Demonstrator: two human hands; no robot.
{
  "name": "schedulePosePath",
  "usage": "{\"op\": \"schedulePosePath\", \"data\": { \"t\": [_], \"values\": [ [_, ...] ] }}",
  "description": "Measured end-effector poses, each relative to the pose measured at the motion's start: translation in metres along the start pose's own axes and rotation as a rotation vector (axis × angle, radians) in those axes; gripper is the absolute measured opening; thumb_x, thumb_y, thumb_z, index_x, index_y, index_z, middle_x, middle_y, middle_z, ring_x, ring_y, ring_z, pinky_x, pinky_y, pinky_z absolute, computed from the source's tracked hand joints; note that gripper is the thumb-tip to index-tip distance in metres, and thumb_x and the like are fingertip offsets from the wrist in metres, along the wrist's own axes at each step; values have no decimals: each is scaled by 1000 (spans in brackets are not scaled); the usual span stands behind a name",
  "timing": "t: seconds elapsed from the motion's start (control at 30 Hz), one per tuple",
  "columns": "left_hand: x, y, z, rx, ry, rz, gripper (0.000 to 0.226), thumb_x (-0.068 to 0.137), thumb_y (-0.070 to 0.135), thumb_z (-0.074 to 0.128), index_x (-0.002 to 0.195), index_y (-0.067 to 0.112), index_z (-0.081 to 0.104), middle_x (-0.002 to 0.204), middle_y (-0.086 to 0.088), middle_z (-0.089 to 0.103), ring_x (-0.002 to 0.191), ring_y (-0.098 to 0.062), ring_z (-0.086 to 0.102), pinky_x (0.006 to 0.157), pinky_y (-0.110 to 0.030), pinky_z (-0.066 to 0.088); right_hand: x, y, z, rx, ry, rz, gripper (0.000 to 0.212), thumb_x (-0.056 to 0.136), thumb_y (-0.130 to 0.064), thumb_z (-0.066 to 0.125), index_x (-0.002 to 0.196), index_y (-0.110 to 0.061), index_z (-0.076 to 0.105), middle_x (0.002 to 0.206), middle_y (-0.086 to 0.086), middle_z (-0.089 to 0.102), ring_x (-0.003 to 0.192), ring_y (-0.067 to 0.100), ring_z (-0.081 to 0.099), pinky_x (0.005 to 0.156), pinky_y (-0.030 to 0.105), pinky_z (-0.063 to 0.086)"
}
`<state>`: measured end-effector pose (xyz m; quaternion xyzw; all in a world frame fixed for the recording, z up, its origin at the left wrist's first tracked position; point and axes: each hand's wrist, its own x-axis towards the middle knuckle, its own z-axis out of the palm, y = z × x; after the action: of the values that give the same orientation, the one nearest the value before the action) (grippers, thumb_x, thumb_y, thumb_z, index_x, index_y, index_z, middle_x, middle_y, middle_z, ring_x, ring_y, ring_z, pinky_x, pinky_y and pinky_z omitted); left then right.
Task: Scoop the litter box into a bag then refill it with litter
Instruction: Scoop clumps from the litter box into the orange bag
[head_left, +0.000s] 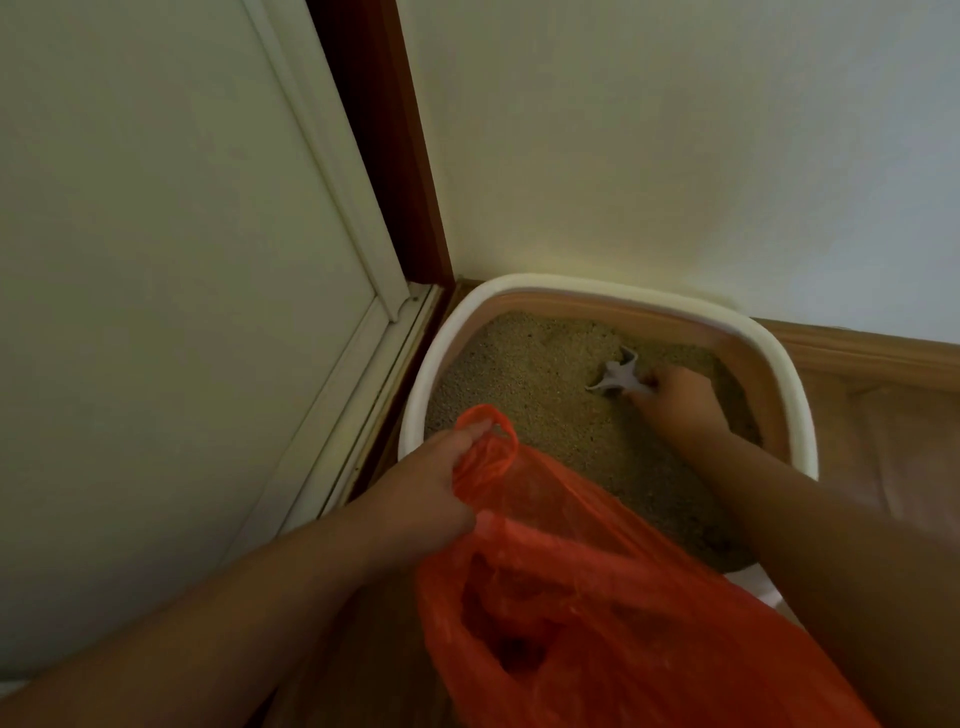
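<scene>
A white-rimmed litter box (524, 285) sits in the room's corner, filled with tan litter (530, 384). My right hand (678, 402) reaches into the box and grips a small grey scoop (615, 376) whose end lies on the litter. My left hand (421, 493) grips the handle of an orange plastic bag (597, 597), holding it open over the near edge of the box. Dark clumps show through the bag's bottom. The bag hides the box's near left rim.
A white door (156, 260) with a dark red frame (384, 156) stands to the left. A pale wall (675, 145) rises behind the box. Wooden floor (883, 405) and baseboard lie to the right.
</scene>
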<state>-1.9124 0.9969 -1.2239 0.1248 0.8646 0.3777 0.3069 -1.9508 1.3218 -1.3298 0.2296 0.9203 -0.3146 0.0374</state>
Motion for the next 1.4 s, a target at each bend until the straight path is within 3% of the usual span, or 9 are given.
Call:
{"op": "schedulePosePath", "data": {
  "t": [0.13,0.3,0.4,0.57,0.77,0.9,1.03,1.27,1.4],
  "values": [
    [-2,-1,0,8,27,-8,98,81,5,78,159,39,30,146,13,42,132,-7,52,108,-29,50,4,-12,20,72,19,-30,31,99,-28,61,123,-9,67,94,5,65,80,21,63,70,39,56],
    [-8,-5,-2,45,54,-4,92,86,13,78,159,40,29,146,16,42,132,-4,51,107,-19,45,7,-30,38,183,24,-5,24,96,-27,67,110,-8,71,95,11,70,79,24,64,70,39,56],
    [-11,-7,-3,37,67,-2,93,85,16,79,159,40,30,150,13,43,131,-7,53,111,-29,47,6,-39,45,269,27,38,21,94,-30,70,104,-12,71,87,7,69,72,22,64,58,33,53],
    [-16,-5,-3,27,74,2,92,85,15,79,159,40,30,149,15,44,130,-6,54,111,-32,49,-6,-47,48,390,16,2,22,92,-30,74,106,-13,70,85,2,66,65,14,59,48,23,39],
    [-21,2,-1,48,76,26,96,76,24,78,158,39,31,149,12,45,131,-8,55,113,-35,47,-34,-31,22,432,-12,-38,20,89,-30,76,104,-18,71,88,-3,69,68,12,64,48,21,46],
    [-22,8,-1,69,52,41,94,83,9,78,160,36,29,147,13,38,136,-8,47,111,-25,44,-51,-18,-2,501,-1,1,19,87,-32,78,101,-22,71,90,2,72,76,23,68,62,40,56],
    [-19,11,2,134,22,53,94,86,12,78,160,37,26,146,15,35,135,-4,42,100,-13,38,-70,-10,-23,528,-16,-29,18,87,-32,77,102,-24,71,91,0,72,73,16,67,58,27,51],
    [-16,15,6,155,-14,79,100,82,15,80,162,35,25,161,4,32,143,-14,42,116,-35,43,-93,11,-57,426,35,-70,18,88,-31,77,102,-22,71,87,-2,71,71,15,66,56,23,48],
    [-16,18,8,182,-14,102,101,79,15,81,162,34,25,161,3,32,144,-15,41,114,-27,41,-103,14,-74,392,42,-86,16,88,-33,77,100,-24,72,88,-3,71,73,12,67,58,24,52]
  ]
}}
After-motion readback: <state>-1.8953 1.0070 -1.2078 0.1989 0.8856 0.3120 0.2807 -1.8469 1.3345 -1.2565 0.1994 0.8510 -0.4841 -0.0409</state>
